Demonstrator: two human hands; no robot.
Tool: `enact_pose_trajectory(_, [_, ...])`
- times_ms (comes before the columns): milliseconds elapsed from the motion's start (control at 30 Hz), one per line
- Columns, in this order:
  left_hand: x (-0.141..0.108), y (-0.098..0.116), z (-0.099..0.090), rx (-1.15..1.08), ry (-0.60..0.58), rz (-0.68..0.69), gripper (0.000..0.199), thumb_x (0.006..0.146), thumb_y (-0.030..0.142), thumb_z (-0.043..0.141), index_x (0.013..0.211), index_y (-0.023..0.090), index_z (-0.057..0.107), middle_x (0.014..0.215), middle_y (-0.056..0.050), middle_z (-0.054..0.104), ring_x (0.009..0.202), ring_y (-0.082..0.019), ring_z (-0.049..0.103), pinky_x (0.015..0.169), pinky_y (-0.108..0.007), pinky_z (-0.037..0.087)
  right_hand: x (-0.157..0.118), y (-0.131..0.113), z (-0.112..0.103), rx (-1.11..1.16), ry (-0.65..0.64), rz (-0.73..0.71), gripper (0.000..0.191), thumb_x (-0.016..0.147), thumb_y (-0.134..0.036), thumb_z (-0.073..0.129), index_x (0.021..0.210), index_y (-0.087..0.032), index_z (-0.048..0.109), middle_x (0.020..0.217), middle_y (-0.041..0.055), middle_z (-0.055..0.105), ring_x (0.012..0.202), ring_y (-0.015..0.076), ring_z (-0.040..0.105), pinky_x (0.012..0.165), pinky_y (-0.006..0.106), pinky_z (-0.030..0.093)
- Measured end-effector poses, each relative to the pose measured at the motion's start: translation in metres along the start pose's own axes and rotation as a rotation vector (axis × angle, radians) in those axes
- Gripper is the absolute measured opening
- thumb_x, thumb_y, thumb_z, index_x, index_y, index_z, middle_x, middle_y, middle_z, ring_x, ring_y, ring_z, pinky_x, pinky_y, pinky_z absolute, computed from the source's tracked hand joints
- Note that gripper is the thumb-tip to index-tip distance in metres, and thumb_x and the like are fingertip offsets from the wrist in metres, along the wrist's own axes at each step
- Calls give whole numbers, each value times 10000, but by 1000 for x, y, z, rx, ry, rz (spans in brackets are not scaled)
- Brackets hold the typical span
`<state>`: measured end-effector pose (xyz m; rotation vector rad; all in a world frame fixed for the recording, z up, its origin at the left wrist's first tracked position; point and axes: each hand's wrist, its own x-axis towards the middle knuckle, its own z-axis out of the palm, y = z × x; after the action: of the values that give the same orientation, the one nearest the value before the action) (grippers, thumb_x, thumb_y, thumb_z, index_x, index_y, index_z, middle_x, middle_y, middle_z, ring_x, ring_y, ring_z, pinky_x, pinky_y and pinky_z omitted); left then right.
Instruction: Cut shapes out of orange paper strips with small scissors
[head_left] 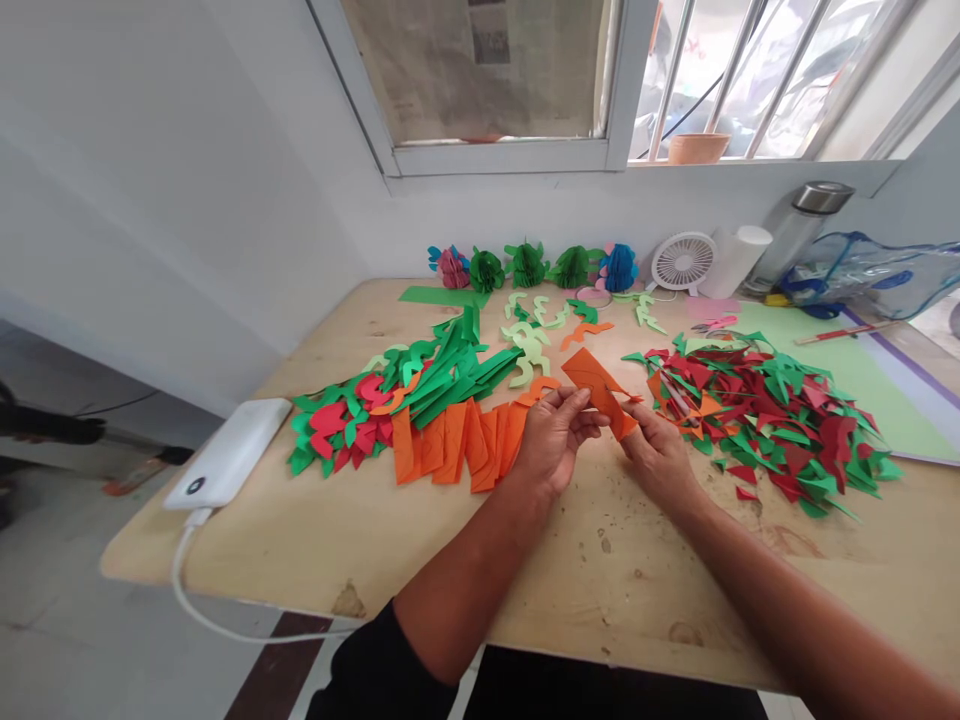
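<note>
Between my hands is an orange folded paper piece (592, 378) with lines drawn on it. My left hand (559, 435) pinches its lower left edge between thumb and fingers. My right hand (656, 450) is closed at the paper's lower right end; whatever tool it may hold there is too hidden to make out. A row of orange paper strips (450, 445) lies to the left of my left hand. Behind the strips are green folded strips (457, 370). Right of my right hand spreads a heap of red, green and orange scraps (802, 420).
Red and green cut shapes (337, 425) lie at the left, near a white power bank (229, 455) with a cable. Pale green cutouts (529, 345) lie farther back. Honeycomb paper figures (527, 264), a small fan (684, 262) and a bottle (799, 235) line the wall.
</note>
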<state>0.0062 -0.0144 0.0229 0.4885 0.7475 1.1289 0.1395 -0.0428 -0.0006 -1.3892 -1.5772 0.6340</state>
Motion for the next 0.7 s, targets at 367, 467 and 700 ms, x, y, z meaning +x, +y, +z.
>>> enact_pose_trajectory(367, [-2, -1, 2, -77, -5, -39, 273, 604, 216, 780, 725, 149, 544, 642, 16, 644, 527, -88, 608, 524, -202, 407, -1, 1, 1, 23, 31, -5, 273, 858, -365, 465, 820, -179, 661, 521, -24, 420, 495, 127, 385, 481, 252, 314])
enact_pose_trajectory(467, [-3, -2, 4, -95, 3, -44, 286, 594, 211, 785, 716, 154, 533, 627, 25, 632, 525, -87, 604, 528, -203, 404, -1, 3, 1, 48, 33, 17, 250, 857, -361, 470, 811, -181, 637, 526, -30, 427, 503, 125, 396, 485, 248, 319])
enact_pose_trajectory(700, [-7, -3, 7, -119, 8, -35, 306, 594, 234, 788, 719, 160, 518, 607, 33, 614, 533, -86, 605, 541, -201, 418, -2, -1, 4, 207, -5, 110, 374, 861, -433, 465, 568, -204, 428, 505, -38, 404, 448, 88, 324, 423, 230, 257])
